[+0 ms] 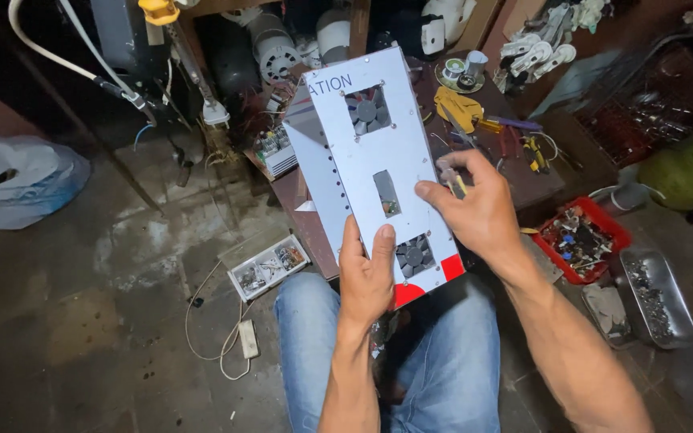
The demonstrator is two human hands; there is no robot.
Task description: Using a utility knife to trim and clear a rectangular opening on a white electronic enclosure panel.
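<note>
Silver-grey panel (366,152) with red corner; red tray (615,232); blue jeans (451,361)

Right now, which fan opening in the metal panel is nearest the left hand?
The lower fan, beside the left hand thumb near the red corner; the upper fan sits far above.

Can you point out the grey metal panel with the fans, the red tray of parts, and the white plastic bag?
Grey metal panel (338,136): head view, bare sheet left of the upper fan opening.
Red tray (605,218): head view, its far rim.
White plastic bag (18,180): head view, middle of the crumpled bag.
</note>
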